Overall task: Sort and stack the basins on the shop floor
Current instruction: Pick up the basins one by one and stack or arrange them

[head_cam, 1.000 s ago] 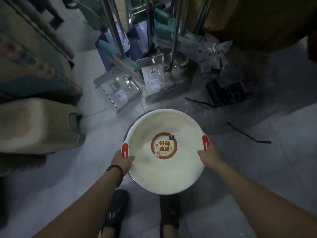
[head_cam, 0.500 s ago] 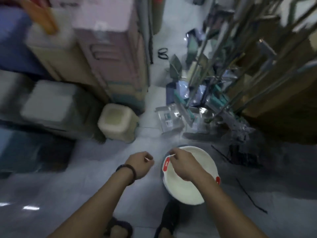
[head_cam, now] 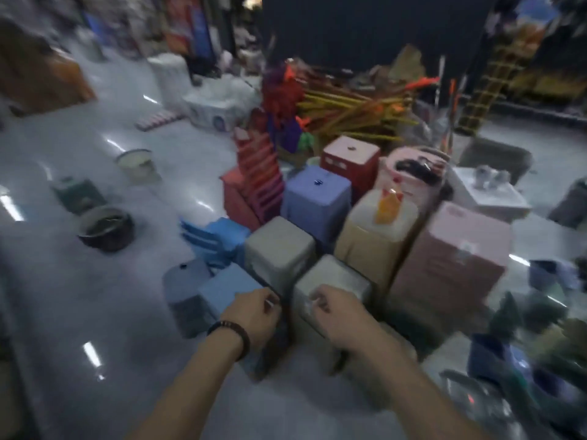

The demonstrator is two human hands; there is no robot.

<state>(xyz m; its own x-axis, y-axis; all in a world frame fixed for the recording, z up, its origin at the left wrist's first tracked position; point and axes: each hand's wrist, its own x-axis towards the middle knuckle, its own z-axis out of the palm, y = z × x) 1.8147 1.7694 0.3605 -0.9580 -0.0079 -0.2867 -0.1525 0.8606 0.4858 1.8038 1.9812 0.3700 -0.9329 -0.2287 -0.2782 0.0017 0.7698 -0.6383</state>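
1. Flooring (head_cam: pixel 95 296) of pale glossy tile fills the view. We take the grey stool stack (head_cam: pixel 279 249) at its middle as our marker.
2. Right of that stack we see a pink stool stack (head_cam: pixel 451 258). Beyond the grey stack lies a bundle of yellow-handled brooms (head_cam: pixel 355 112).
3. Well left of the grey stack a dark basin (head_cam: pixel 106 228) sits on the tile. Farther beyond it stands a pale basin (head_cam: pixel 136 160), apart from the dark one. Both are blurred.
4. Nearer us than the grey stack, our left hand (head_cam: pixel 254 315) and right hand (head_cam: pixel 336 315) hang side by side, touching no basin. Fingers on both are curled in. A pale fleck shows at each set of fingertips, and we cannot tell whether they pinch something or hold nothing.
5. A dark wristband (head_cam: pixel 232 336) circles the left wrist.
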